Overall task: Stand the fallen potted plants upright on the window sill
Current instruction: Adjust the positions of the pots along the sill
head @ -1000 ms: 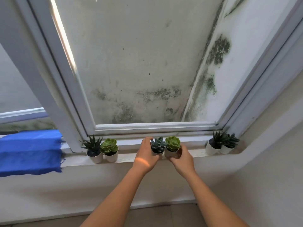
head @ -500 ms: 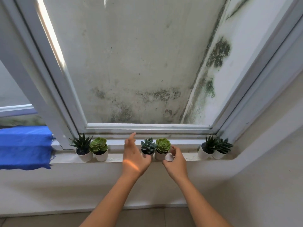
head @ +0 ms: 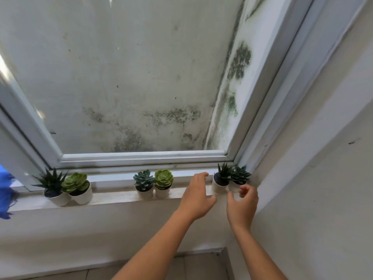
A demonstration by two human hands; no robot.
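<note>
Three pairs of small potted succulents in white pots stand on the window sill (head: pixel 121 196). At the left are a spiky dark plant (head: pixel 52 184) and a green rosette (head: pixel 77 186). In the middle stand a blue-green rosette (head: pixel 143 183) and a light green rosette (head: pixel 163 181), both upright. At the right corner a spiky dark plant (head: pixel 222 178) and a dark rosette (head: pixel 240 176) sit together, leaning slightly. My left hand (head: pixel 196 196) hovers open just left of the right pair. My right hand (head: pixel 242 203) is open in front of that pair, fingers curled near the pots.
A white window frame (head: pixel 141 158) runs behind the sill, with a stained wall seen through the glass. A blue cloth (head: pixel 5 190) hangs at the far left. The room's side wall (head: pixel 312 178) closes in at the right, beside the right pair.
Both hands let go of the middle pair of pots and moved right to the pair in the corner. The view shifted right as well.
</note>
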